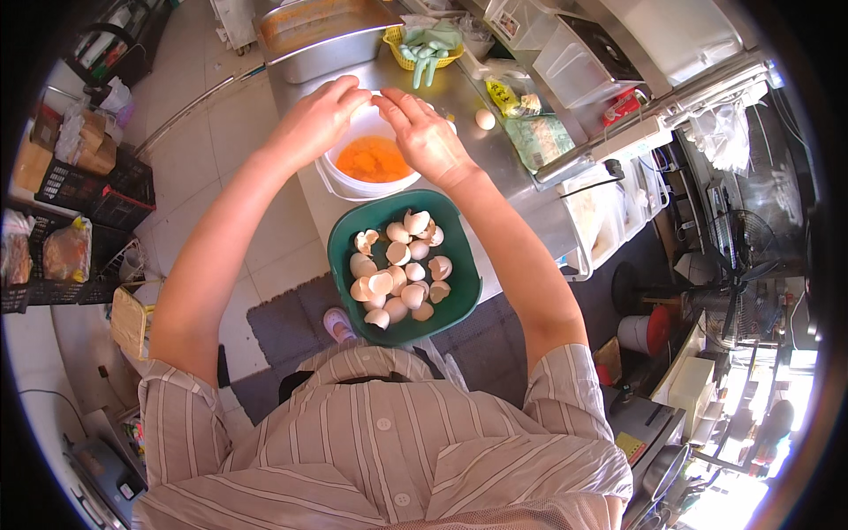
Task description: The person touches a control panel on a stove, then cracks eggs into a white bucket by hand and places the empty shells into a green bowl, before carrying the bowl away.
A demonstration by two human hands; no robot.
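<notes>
My left hand (324,118) and my right hand (419,129) meet at the fingertips above the far side of a white plastic bucket (342,187). Their fingers curl away from me, so whatever is between them is hidden. Orange-yellow beaten or broken egg (372,160) lies in the bucket. Nearer my body sits a green plastic basin (445,322) with many cracked eggshells (396,278) in it. One whole egg (485,119) rests on the steel worktop (464,152) to the right of my right hand.
Beyond the bucket stand a deep steel pan (331,56) and a yellow basket (395,46) with green rubber gloves (427,53). Plastic packets (540,140) lie along the worktop's right side, below clear containers (583,66). A pedestal fan (735,271) stands at right, black crates (99,192) at left.
</notes>
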